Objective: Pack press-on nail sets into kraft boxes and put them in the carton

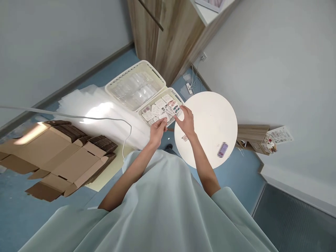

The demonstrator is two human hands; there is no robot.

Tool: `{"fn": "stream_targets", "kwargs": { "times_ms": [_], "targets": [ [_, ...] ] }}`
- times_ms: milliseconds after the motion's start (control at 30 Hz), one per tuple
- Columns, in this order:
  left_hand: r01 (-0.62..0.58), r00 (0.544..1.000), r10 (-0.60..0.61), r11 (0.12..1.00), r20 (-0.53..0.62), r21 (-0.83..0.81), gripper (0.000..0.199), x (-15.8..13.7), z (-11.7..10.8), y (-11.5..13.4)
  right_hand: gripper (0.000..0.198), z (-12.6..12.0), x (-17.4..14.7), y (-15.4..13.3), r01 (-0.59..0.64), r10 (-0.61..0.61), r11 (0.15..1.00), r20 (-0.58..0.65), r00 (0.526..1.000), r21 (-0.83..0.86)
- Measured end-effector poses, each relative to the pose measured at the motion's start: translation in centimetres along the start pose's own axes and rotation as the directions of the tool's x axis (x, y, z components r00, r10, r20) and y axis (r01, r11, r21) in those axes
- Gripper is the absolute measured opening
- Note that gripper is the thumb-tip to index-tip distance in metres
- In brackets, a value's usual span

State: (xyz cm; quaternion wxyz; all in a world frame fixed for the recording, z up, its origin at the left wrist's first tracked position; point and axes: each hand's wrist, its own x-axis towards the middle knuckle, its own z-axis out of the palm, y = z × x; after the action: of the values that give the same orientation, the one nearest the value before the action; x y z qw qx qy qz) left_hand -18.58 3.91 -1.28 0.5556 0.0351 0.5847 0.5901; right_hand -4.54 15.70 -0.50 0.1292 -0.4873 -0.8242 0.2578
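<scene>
My left hand [157,132] is over the near edge of a small white basket [172,90], its thumb and fingers pinched together. Whatever lies in that pinch is too small to make out. To its right, my right hand [187,120] curls its thumb and fingers around the edge of a small white card [174,106] printed in red and teal. Beneath both hands the basket holds many small printed white cards [154,111], lying loosely over each other. A larger cream basket [107,87] adjoins it on the far left, with clear plastic bags [136,87] inside.
A round white table [210,119] stands at right, bearing a small printed slip [185,138] and a blurred purple item [223,149]. Flattened cardboard boxes [70,164] and white plastic sheeting [105,115] lie at left. A grey cable [105,118] crosses there. Behind stands a wooden cabinet [168,38].
</scene>
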Motion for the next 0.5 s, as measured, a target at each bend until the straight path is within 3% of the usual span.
{"fn": "stream_targets", "kwargs": {
  "times_ms": [267, 500],
  "targets": [
    [0.012, 0.995, -0.026, 0.991, -0.100, -0.134, 0.045, 2.0, -4.4, 2.2, 0.057, 8.6, 11.2, -4.7, 0.072, -0.051, 0.992, 0.197, 0.979, -0.100],
    [0.021, 0.989, -0.046, 0.984, -0.140, -0.176, 0.048, 2.8, -6.9, 2.8, 0.057, 15.8, 15.1, -7.4, 0.064, 0.009, 0.972, 0.304, 0.953, -0.228]
  ]
}}
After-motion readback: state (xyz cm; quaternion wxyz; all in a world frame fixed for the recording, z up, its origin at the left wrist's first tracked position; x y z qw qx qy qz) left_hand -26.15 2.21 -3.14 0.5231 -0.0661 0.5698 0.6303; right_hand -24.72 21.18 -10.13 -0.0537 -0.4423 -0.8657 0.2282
